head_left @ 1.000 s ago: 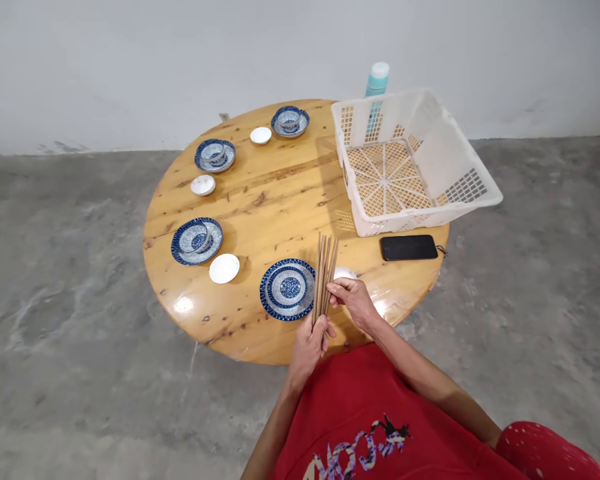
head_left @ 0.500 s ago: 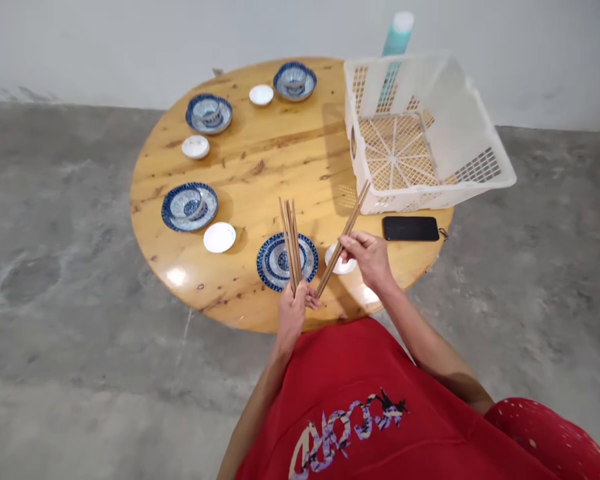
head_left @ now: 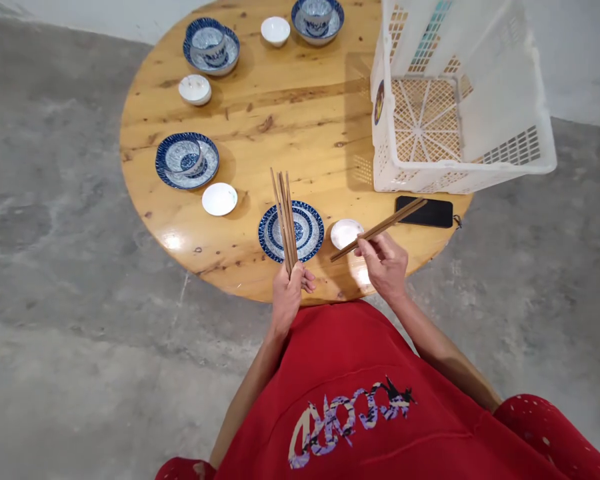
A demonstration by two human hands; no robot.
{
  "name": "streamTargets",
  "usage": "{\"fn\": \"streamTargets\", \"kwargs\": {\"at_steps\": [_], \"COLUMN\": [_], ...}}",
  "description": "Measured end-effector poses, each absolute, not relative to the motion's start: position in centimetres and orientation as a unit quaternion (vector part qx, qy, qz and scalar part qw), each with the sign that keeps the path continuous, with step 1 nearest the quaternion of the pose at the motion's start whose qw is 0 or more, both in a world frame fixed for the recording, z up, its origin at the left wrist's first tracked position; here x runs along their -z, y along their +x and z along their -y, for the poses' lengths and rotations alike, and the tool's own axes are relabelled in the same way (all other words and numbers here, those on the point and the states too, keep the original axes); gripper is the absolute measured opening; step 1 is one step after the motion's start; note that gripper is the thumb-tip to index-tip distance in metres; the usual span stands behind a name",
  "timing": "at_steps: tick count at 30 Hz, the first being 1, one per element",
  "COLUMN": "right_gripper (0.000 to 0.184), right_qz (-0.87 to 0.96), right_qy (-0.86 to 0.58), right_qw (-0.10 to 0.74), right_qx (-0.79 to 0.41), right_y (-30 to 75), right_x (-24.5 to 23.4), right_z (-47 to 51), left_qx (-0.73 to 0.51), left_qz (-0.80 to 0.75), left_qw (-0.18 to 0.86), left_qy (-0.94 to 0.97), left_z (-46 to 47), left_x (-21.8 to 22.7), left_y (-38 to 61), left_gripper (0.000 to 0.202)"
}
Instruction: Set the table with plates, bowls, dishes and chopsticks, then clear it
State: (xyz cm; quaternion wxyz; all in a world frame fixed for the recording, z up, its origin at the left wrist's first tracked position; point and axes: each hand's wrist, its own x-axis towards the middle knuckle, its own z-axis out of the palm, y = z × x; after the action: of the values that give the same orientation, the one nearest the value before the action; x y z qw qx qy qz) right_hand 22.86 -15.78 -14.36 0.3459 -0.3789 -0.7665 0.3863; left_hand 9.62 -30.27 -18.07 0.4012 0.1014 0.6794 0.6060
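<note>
My left hand (head_left: 287,293) is closed round a bundle of several brown chopsticks (head_left: 283,217) that stands upright over the near blue-and-white plate (head_left: 307,230). My right hand (head_left: 383,263) pinches a pair of chopsticks (head_left: 380,229) tilted up to the right, above a small white dish (head_left: 344,233). Both hands hover at the near edge of the round wooden table (head_left: 290,133).
A white plastic basket (head_left: 480,100) stands at the table's right with a black phone (head_left: 430,212) in front of it. Blue-and-white plates with bowls (head_left: 186,160) (head_left: 211,45) (head_left: 317,15) and small white dishes (head_left: 219,199) (head_left: 195,89) (head_left: 275,30) ring the left and far side. Grey concrete floor lies around.
My right hand drew a pair of chopsticks out of the bundle and swung it down to the right. The left hand kept the remaining sticks. The view tilted down and closer.
</note>
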Motion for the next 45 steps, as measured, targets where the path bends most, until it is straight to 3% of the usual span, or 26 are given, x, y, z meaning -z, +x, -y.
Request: {"fn": "streamTargets", "kwargs": {"at_steps": [4, 12, 17, 21, 30, 38, 45], "right_gripper": [0.015, 0.022, 0.015, 0.022, 0.024, 0.024, 0.026], "right_qz": [0.837, 0.858, 0.848, 0.820, 0.664, 0.646, 0.615], "right_qy": [-0.298, -0.205, -0.240, -0.320, -0.441, -0.503, -0.497], "right_qw": [0.305, 0.276, 0.289, 0.287, 0.079, -0.034, -0.063], "right_qx": [-0.342, -0.381, -0.375, -0.379, -0.598, -0.572, -0.608], "right_y": [24.0, 25.5, 24.7, 23.3, 20.3, 18.0, 17.8], "right_x": [17.6, 21.3, 20.8, 19.4, 19.2, 22.1, 21.4], "right_z": [17.7, 19.3, 18.9, 17.4, 10.0, 8.1, 7.9], "left_qx": [-0.602, -0.596, -0.591, -0.588, -0.603, -0.610, -0.610], "left_qz": [-0.682, -0.691, -0.692, -0.692, -0.682, -0.686, -0.687], "left_qw": [0.402, 0.399, 0.404, 0.407, 0.405, 0.393, 0.392], "left_qy": [0.099, 0.090, 0.098, 0.100, 0.088, 0.051, 0.048], "left_z": [30.8, 31.5, 31.5, 31.4, 31.8, 32.7, 32.7], "left_x": [18.6, 18.3, 18.5, 18.8, 19.1, 20.0, 20.1], "left_y": [10.1, 10.4, 10.3, 10.2, 9.9, 9.4, 9.0], "left_gripper": [0.031, 0.033, 0.033, 0.034, 0.032, 0.031, 0.028]}}
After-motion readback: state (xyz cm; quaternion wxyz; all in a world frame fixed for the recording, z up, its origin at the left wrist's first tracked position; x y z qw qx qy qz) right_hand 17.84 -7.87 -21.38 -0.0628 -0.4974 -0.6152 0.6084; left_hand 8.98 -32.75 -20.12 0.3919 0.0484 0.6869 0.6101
